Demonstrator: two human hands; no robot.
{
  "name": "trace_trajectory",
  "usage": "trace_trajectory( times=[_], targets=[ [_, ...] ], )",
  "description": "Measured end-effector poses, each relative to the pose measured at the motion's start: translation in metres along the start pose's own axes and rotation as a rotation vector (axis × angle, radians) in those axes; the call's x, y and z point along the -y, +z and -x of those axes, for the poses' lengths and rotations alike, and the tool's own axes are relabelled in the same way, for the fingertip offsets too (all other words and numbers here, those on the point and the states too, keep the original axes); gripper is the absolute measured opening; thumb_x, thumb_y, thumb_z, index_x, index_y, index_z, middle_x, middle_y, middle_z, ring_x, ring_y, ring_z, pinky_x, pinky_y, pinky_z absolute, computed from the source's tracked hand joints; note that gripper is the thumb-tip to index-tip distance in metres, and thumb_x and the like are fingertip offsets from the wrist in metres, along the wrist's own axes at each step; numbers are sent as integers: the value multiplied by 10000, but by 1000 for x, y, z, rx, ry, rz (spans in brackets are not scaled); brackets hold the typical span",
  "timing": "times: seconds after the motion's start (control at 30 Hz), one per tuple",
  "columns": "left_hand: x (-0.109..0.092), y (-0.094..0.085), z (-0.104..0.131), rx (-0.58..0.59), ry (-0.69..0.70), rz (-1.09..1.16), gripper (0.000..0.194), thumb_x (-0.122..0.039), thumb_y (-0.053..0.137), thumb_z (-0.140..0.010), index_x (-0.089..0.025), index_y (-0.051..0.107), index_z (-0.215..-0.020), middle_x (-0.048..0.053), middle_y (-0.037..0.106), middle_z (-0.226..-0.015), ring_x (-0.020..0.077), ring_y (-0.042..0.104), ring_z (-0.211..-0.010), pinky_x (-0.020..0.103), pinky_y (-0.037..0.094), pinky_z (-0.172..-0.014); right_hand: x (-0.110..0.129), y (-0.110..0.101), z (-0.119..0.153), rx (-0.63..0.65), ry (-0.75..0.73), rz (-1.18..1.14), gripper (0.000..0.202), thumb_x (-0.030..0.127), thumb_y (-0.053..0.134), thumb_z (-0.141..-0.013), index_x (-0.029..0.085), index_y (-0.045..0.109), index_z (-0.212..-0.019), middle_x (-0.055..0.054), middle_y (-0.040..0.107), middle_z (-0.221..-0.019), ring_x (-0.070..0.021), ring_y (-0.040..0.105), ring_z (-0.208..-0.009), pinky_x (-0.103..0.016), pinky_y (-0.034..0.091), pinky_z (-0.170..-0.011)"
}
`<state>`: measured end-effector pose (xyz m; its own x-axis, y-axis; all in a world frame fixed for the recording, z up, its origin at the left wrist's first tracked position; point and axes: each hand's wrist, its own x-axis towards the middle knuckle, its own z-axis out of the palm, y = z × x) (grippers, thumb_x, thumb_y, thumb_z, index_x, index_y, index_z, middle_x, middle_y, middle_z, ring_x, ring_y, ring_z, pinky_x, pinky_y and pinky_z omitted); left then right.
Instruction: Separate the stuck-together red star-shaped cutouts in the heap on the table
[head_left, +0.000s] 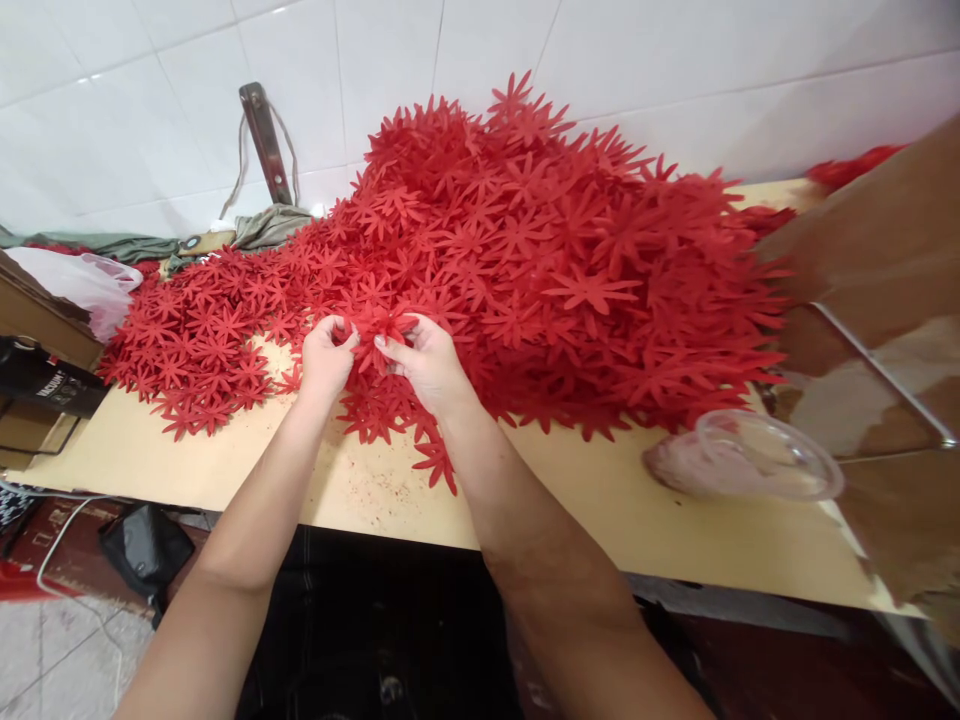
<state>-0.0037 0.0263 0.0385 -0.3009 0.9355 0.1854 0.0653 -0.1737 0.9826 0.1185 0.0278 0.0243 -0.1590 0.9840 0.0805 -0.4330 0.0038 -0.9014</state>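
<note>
Between my two hands is a red star-shaped artificial flower [381, 325] with thin pointed petals. My left hand [328, 352] pinches its left side with thumb and forefinger. From the right, my right hand [424, 362] has thumb and fingers closed on the opposite petals. Right behind my hands rises a large heap of the same red flowers [525, 250], and a lower spread of flowers [210, 340] lies to the left. One more loose flower [436, 460] hangs toward the front, below my right hand. Some petals at my fingertips merge with the heap behind.
A clear plastic cup [769, 455] lies on its side at the right of the pale table [600, 510], beside brown cardboard [885, 300]. At left are a black vacuum flask [52, 378] and a white plastic bag [82, 285]. A wooden-handled tool [266, 145] leans on the tiled wall.
</note>
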Motion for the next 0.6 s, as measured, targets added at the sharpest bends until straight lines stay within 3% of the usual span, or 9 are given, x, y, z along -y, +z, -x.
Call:
trace_trajectory(
  times=[0.17, 0.23, 0.3, 0.4, 0.47, 0.53, 0.6],
  targets=[
    [-6, -9, -1, 270, -203, 89, 305, -330, 776, -627, -170, 518, -655, -73, 504, -515, 50, 431, -440, 180, 354, -458, 2, -6, -5, -159, -9, -79, 443, 319, 830, -443, 197, 511, -724, 46, 611, -701, -82, 549, -617, -204, 439, -500],
    [-4, -20, -10, 241, -164, 84, 285, -353, 746, -662, -178, 523, -684, -70, 510, -513, 56, 440, -434, 184, 369, -458, 4, -10, -8, -219, -32, -128, 432, 295, 829, -440, 198, 496, -698, 57, 596, -681, -72, 535, -602, -200, 443, -501],
    [0, -31, -24, 119, -83, -8, 218, -304, 716, -693, -177, 540, -705, -51, 544, -563, 71, 494, -495, 201, 431, -527, 6, -13, -10, -248, -45, -169, 434, 286, 829, -442, 199, 479, -682, 65, 578, -662, -65, 523, -588, -198, 450, -500],
    [2, -43, -41, -64, 104, -325, 180, -197, 723, -665, -161, 630, -816, 48, 656, -876, 164, 625, -882, 312, 493, -854, 7, -13, -10, -239, -32, -199, 429, 286, 833, -455, 197, 484, -688, 69, 569, -658, -60, 517, -582, -194, 453, -491],
    [-1, -43, -41, -149, 245, -486, 269, -202, 740, -649, -161, 669, -905, 107, 624, -1142, 232, 529, -1186, 382, 369, -1063, 6, -11, -9, -220, -14, -194, 430, 291, 842, -451, 194, 504, -699, 70, 576, -667, -57, 524, -588, -190, 457, -493],
    [-6, -35, -32, -107, 294, -476, 281, -277, 722, -689, -155, 686, -939, 123, 610, -1207, 246, 487, -1250, 396, 307, -1112, 6, -9, -7, -198, -9, -179, 435, 305, 851, -442, 190, 525, -706, 67, 590, -677, -57, 532, -589, -188, 456, -485],
    [-10, -22, -18, 100, 198, -309, 301, -373, 675, -740, -136, 693, -925, 109, 681, -1066, 219, 598, -1084, 382, 401, -1032, 5, -7, -5, -163, -24, -157, 429, 324, 852, -452, 191, 531, -704, 61, 605, -686, -60, 536, -583, -189, 449, -470]
  ],
)
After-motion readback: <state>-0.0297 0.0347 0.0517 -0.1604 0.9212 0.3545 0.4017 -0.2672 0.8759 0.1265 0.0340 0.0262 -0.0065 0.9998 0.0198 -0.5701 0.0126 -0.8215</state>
